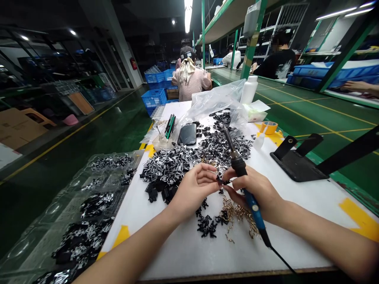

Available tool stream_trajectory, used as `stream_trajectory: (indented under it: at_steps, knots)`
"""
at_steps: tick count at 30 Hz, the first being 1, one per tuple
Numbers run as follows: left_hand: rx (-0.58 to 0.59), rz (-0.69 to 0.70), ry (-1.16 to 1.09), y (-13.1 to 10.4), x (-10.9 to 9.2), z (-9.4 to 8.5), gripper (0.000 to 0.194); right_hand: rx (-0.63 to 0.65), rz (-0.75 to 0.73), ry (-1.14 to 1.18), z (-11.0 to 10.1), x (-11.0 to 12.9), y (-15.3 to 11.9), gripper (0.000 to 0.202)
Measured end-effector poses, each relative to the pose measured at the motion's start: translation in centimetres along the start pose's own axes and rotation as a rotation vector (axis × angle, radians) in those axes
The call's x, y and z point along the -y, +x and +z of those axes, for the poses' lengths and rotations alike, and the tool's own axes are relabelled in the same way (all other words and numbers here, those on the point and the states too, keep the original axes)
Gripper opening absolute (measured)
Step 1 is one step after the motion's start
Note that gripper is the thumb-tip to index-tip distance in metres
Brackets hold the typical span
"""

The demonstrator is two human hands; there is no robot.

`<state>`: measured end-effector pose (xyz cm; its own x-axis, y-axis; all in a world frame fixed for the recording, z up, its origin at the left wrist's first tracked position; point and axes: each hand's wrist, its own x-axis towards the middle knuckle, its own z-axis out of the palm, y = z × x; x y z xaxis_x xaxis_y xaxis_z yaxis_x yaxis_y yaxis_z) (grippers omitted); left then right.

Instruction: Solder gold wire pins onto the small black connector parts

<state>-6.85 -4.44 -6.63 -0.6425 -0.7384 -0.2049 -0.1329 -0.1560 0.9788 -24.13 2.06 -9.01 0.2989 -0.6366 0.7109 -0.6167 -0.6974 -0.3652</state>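
My left hand (195, 187) pinches a small black plastic part (219, 180) between thumb and forefinger, its other fingers curled. A soldering iron (254, 207) with a blue and black handle lies across my right hand (265, 193), its metal tip pointing up and away. The right thumb and forefinger meet the same small black part from the other side. Whether they grip a second piece there is too small to tell. Below the hands lie loose black clips (207, 227) and a heap of bent gold-coloured metal pieces (241, 213). Beyond them spreads a pile of black and silver parts (168, 163).
A black metal bracket (299, 163) stands at right, near orange tape (269, 127) and a white bottle (249, 90). A phone (187, 134) and pens (170, 126) lie behind the pile. Clear trays (68, 213) of parts flank the left edge. A person (191, 79) sits ahead.
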Motion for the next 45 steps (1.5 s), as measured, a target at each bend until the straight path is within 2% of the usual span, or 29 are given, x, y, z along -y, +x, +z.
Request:
stream_trajectory:
  at_steps: [3,6,9,13,19,21,24,26,29,32,35,37,40,45]
  knots:
    - [-0.082,0.164,0.241,-0.4,0.2,0.2,0.036,-0.051,0.102,0.195,0.1,0.5,0.1,0.025]
    - [-0.182,0.378,0.464,-0.9,0.1,0.4,0.033,-0.039,0.267,0.406,0.0,0.8,0.3,0.024]
    - [-0.161,0.563,0.532,-1.2,0.0,0.5,0.024,-0.006,0.389,0.632,-0.3,0.9,0.6,0.023]
    - [-0.123,0.656,0.53,-1.1,0.1,0.3,0.02,-0.002,0.479,0.782,-0.5,0.9,1.0,0.023]
    - [-0.069,0.507,0.424,-1.1,-0.1,0.2,0.028,0.013,0.496,0.801,-0.5,0.9,1.1,0.023]
    - [-0.061,0.445,0.38,-1.2,-0.3,0.3,0.029,0.044,0.471,0.676,-0.9,0.7,1.1,0.021]
    - [-0.091,0.356,0.308,-1.1,-0.6,0.2,0.028,0.07,0.397,0.354,-2.2,0.3,1.1,0.014]
    - [-0.147,0.293,0.238,-0.9,-0.7,-0.1,0.028,0.058,0.328,0.244,-3.4,-0.1,1.2,0.021]
    - [-0.239,0.207,0.162,-0.3,-0.8,-0.9,0.032,0.074,0.292,0.27,-5.0,-0.7,1.2,0.033]
    - [-0.309,0.16,0.138,0.3,-0.9,-1.8,0.034,0.079,0.293,0.329,-5.8,-1.1,0.9,0.019]
    - [-0.343,0.138,0.108,0.6,-1.0,-2.3,0.034,0.051,0.307,0.432,-5.8,-1.3,0.5,0.018]
    - [-0.361,0.143,0.107,0.7,-1.0,-2.4,0.032,0.084,0.322,0.485,-5.6,-1.2,0.3,0.02]
    - [-0.378,0.165,0.117,0.7,-0.9,-2.4,0.029,0.152,0.332,0.47,-5.4,-0.9,0.4,0.021]
    - [-0.369,0.179,0.115,0.7,-0.8,-2.3,0.028,0.179,0.345,0.455,-5.4,-0.8,0.6,0.021]
